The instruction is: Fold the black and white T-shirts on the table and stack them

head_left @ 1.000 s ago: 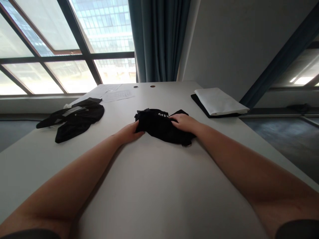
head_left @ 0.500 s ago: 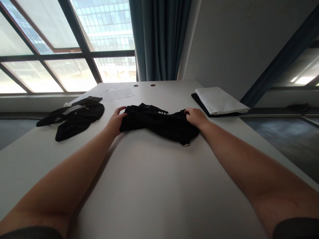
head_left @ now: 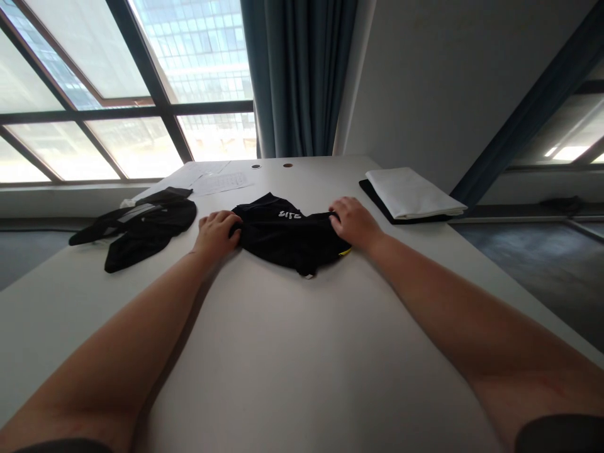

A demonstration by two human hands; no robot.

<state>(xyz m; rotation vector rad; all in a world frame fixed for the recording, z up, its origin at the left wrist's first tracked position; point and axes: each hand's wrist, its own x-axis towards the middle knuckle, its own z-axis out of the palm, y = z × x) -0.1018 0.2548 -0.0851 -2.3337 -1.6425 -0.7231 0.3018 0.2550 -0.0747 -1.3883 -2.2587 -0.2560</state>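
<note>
The left hand (head_left: 216, 234) is half-curled at the garment's left end, its fingers closing on a bunched fold of the black garment (head_left: 283, 229); the fingertips are tucked out of sight in the cloth. The right hand (head_left: 353, 221) lies palm down on the opposite end, with its fingertips at the edge, and whether they pinch cloth is hidden. The garment lies crumpled on the white table (head_left: 283, 352) between the hands, its white lettering (head_left: 289, 214) too creased to read. A sliver of yellow trim (head_left: 345, 251) shows beneath the right hand. Just left of the left hand lies a second black garment (head_left: 146, 226), partly folded over itself. Beyond are papers (head_left: 219, 182) and, at right, a white folded cloth (head_left: 410, 192) on a black item (head_left: 377, 198).
</note>
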